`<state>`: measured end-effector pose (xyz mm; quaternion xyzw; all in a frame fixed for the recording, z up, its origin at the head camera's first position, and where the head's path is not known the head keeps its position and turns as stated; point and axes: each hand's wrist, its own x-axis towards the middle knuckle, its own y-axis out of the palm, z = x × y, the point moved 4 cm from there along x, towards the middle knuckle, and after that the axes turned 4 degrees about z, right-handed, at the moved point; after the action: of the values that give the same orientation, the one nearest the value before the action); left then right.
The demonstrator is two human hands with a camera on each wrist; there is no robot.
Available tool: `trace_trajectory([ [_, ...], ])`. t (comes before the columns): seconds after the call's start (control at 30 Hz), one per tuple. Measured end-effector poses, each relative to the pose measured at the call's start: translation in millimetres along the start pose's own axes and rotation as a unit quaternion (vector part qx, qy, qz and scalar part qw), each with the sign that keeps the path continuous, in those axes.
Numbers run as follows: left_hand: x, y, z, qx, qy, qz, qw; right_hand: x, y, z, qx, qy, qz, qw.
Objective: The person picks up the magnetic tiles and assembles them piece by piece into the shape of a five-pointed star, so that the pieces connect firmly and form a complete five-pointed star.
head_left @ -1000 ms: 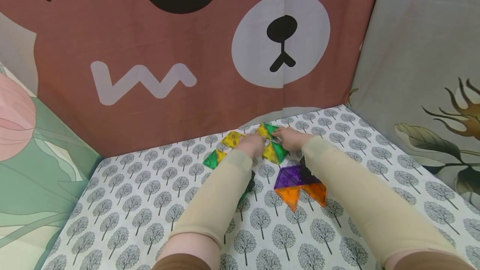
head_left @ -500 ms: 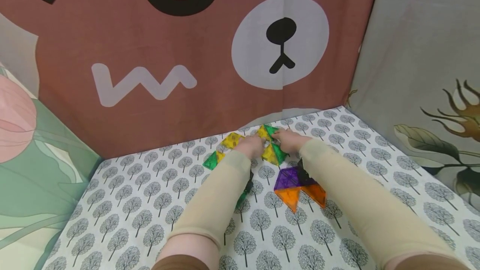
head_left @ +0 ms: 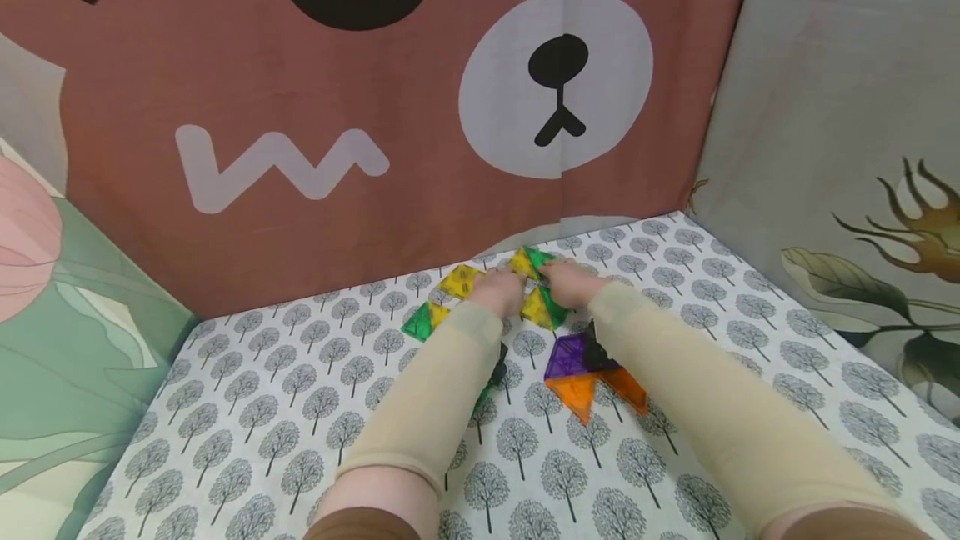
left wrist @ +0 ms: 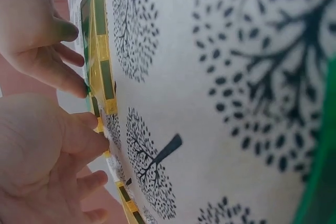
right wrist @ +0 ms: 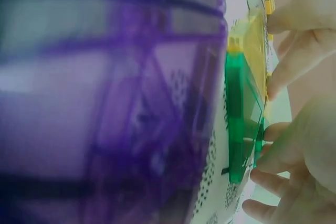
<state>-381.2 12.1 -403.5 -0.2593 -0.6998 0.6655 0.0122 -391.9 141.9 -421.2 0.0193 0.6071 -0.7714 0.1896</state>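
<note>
Green tile point(head_left: 536, 256) touching right hand point(head_left: 572, 282); zigzag print point(head_left: 276, 145) behind.

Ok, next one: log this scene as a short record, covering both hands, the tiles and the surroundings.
left hand: fingertips at yellow tiles; grip unclear
right hand: fingertips at a green tile; grip unclear
left of the hands: another yellow and green group
nearer the person: purple tiles, orange triangles along their near edge
partly hidden: green piece by the left sleeve
surface: tree-print cloth
backdrop: reddish-brown hanging, cartoon face
</note>
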Motion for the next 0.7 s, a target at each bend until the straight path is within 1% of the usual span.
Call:
trace_trajectory([
  [0.13, 0.6, -0.6, -0.8, -0.007, 0.004, -0.007, 0.9999, -0.8, 0.5, 0.8, 0.022, 0.011, 0.003, 0.9997],
  [0.23, 0.3, -1.9, -2.7, -0.025, 0.011, -0.017, 0.9995, -4.9, -1.5, -1.0, 0.030, -0.002, 0.000, 0.9995],
  [0.3, -1.1, -4.2, -5.3, -0.034, 0.019, -0.024, 0.9990, -10.4, -5.4, -3.2, 0.024, -0.020, -0.009, 0.9995],
  [0.4, -7.1, -8.9, -10.3, -0.028, 0.027, -0.031, 0.9988, -24.0, -15.1, -8.1, 0.018, -0.033, -0.013, 0.9992],
  [0.5, -20.3, -12.8, -15.8, 0.000, 0.036, -0.030, 0.9989, -42.4, -25.4, -11.4, 0.011, -0.043, -0.004, 0.9990],
  [0.57, -32.9, -12.7, -19.2, 0.024, 0.045, -0.029, 0.9983, -56.4, -30.2, -12.3, 0.003, -0.049, 0.010, 0.9988],
  [0.63, -47.7, -9.5, -22.9, 0.057, 0.061, -0.027, 0.9961, -71.7, -32.1, -13.1, -0.013, -0.064, 0.014, 0.9978],
  [0.7, -63.7, -2.9, -26.3, 0.093, 0.082, -0.025, 0.9920, -88.9, -30.5, -13.5, -0.036, -0.087, 0.017, 0.9954],
])
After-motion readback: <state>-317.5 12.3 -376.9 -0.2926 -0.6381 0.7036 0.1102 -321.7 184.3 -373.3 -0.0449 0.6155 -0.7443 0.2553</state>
